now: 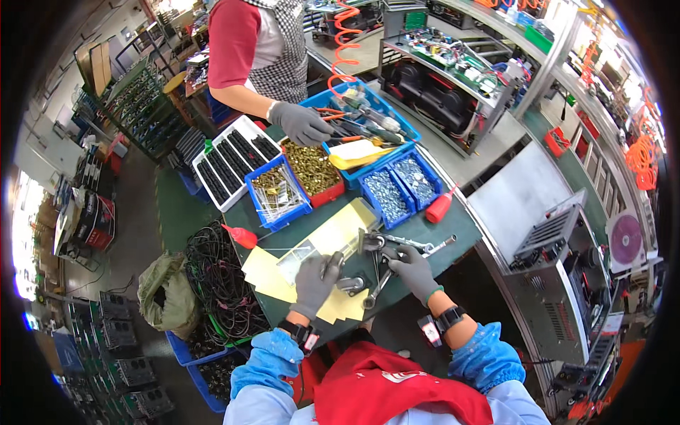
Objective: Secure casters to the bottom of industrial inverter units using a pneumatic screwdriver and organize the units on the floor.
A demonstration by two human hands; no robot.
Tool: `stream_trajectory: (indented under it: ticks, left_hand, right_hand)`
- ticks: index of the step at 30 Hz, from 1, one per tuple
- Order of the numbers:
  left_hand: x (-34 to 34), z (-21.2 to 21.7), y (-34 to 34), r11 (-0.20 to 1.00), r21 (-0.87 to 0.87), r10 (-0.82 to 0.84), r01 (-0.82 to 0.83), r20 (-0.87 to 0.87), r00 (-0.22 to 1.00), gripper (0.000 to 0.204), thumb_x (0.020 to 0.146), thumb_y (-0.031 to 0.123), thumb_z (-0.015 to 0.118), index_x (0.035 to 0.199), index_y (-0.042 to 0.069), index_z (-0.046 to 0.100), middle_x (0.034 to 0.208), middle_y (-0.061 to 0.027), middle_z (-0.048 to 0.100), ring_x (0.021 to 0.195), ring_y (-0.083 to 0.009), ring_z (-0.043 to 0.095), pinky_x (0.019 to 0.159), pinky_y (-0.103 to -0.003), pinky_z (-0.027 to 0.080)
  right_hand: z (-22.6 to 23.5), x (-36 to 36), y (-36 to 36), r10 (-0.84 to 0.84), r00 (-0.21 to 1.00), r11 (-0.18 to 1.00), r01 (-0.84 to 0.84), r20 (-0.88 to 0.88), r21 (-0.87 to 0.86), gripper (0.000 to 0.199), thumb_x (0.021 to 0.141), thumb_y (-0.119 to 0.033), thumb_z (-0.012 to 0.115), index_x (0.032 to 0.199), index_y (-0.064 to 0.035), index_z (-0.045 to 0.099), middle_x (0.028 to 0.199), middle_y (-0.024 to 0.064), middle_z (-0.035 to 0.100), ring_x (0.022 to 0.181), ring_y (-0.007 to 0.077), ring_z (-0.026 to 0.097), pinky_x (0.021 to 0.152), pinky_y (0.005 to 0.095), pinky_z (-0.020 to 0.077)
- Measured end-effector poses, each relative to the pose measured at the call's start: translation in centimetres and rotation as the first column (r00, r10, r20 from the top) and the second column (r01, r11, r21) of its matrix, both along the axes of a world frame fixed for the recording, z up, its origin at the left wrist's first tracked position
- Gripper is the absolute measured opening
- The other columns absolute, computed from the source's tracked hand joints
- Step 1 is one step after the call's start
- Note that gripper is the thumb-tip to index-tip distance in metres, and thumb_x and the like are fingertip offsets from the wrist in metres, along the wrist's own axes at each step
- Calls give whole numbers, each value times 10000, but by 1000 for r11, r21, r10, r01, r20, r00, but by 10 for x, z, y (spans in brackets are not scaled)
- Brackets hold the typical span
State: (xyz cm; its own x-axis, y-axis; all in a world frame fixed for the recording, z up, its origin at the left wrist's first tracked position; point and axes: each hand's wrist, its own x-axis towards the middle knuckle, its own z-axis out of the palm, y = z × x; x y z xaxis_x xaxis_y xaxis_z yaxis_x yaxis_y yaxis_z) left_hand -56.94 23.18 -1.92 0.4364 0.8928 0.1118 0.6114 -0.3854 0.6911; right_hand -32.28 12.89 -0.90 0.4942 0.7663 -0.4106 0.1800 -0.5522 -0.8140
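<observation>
My left hand (316,285), in a grey glove, is closed above the yellow sheets (327,244) on the green table; what its fingers hold, if anything, cannot be made out. A shiny rounded metal part (351,284) lies just right of it. My right hand (412,273), gloved alike, has its fingertips pinched together beside a dark metal piece (371,241); whatever sits between them is too small to name. Below its fingers a wrench (378,289) lies slanted. Another long metal tool (443,245) rests beyond the right hand.
Opposite, a co-worker's gloved hand (301,124) hovers by a blue tool bin (407,131). Nearby stand a red bin of brass parts (327,195), blue screw bins (411,212), a white tray (227,202) and red bottles (440,207). Black cables (223,283) are heaped at left; a metal case (549,312) stands right.
</observation>
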Motion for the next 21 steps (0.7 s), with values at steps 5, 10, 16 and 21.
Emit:
stream_trajectory:
  ticks: [5, 10, 16, 21]
  left_hand:
    - [24, 23, 113, 964, 256, 56, -70, 61, 997, 363, 841, 276, 687, 1145, 83, 641, 1105, -174, 635, 1003, -370, 608, 861, -449, 492]
    - [73, 2, 218, 956, 283, 24, 76, -336, 942, 406, 813, 255, 701, 1162, 58, 637, 1199, -157, 614, 1099, -346, 592, 931, -448, 481]
    - [110, -19, 292, 927, -108, -256, 360, -884, 392, 565, 818, 331, 675, 1319, 98, 556, 1378, -161, 530, 1265, -322, 503, 1059, -443, 392]
    - [97, -13, 291, 957, 115, -138, 266, -625, 768, 708, 807, 459, 677, 1407, 144, 470, 1469, -157, 450, 1384, -316, 383, 1106, -418, 345]
  right_hand:
    - [12, 9, -45, 17, 998, 996, -11, -54, 93, 508, 841, -253, 670, 1279, -20, 558, 1093, 136, 658, 1016, 207, 628, 889, 337, 491]
    - [24, 40, -115, -199, 912, 979, 197, -358, -43, 416, 898, -204, 628, 1244, 22, 571, 1028, 74, 630, 875, 145, 607, 784, 285, 516]
    - [17, 71, -207, -609, 756, 790, 551, -238, -269, 338, 901, -185, 616, 1182, 2, 599, 895, 47, 619, 750, 123, 583, 651, 276, 498]
    - [10, 69, -252, -569, 820, 807, 541, -66, -238, 303, 885, -166, 615, 1122, 21, 626, 853, 62, 623, 703, 124, 580, 634, 276, 487]
